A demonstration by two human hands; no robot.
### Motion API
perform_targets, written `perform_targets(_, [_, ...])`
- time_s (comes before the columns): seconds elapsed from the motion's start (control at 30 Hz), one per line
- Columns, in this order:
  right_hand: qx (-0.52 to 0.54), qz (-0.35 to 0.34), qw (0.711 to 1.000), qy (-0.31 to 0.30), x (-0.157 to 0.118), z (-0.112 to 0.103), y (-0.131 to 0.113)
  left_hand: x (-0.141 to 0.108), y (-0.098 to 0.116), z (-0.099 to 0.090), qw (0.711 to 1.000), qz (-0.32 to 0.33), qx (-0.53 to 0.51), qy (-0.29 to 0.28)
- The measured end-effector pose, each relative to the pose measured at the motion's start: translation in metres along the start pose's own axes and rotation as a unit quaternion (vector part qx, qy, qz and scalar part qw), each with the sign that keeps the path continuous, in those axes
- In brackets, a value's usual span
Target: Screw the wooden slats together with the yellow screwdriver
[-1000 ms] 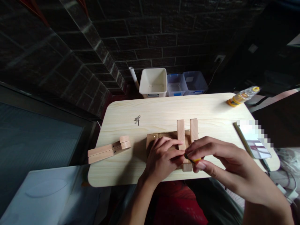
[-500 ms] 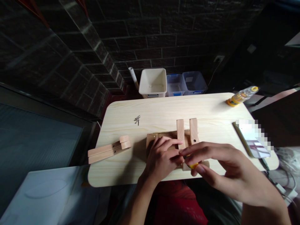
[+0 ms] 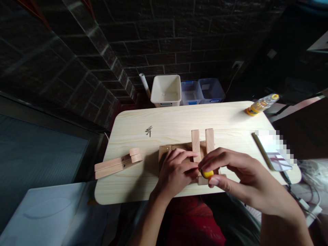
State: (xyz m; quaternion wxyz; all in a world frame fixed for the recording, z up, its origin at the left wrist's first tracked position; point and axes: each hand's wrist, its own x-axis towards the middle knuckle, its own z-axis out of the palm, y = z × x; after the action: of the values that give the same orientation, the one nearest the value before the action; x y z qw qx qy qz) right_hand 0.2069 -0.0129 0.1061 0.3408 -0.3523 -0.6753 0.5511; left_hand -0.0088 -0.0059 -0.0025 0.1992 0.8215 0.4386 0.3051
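Observation:
My right hand (image 3: pixel 238 174) grips the yellow-and-black handle of a screwdriver (image 3: pixel 207 174), seen nearly end-on; its shaft and tip are hidden below. My left hand (image 3: pixel 176 167) lies over a brown cardboard box (image 3: pixel 164 153), its fingers holding the near wooden slat (image 3: pixel 195 140) of a small wooden piece. A second slat (image 3: pixel 209 138) stands beside it, partly behind my right hand. The lower wood block (image 3: pixel 203 180) shows under the hands. Where the screwdriver meets the wood cannot be seen.
Several screws (image 3: pixel 149 130) lie at the table's (image 3: pixel 179 119) left. Two joined wooden pieces (image 3: pixel 115 164) rest nearer me. A clear bottle-shaped bit case with yellow ends (image 3: pixel 261 105) stands back right, a phone (image 3: pixel 273 150) below it. A white bin (image 3: pixel 166 90) and blue-clear boxes (image 3: pixel 192 92) stand beyond.
My right hand has turned a little around the screwdriver, fingers shifted so more of the yellow handle shows. My left hand stays on the wood. The view has shifted slightly.

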Motion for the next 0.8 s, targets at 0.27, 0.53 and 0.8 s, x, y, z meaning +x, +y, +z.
perform_targets(0.27, [-0.039,-0.034,0.999,0.004,0.0054,0.0055,-0.0015,0.0,0.0001,-0.0006,1.0,-0.001,-0.012,0.011])
perform_targets(0.53, [-0.013,-0.007,1.0,-0.005,-0.003,-0.0005,-0.0006,0.002,0.0018,-0.0013,1.0,0.002,-0.025,0.013])
perform_targets(0.8, [-0.013,-0.012,1.0,0.005,0.0004,0.0006,0.0012,0.0015,0.0017,-0.0008,1.0,-0.001,-0.012,0.008])
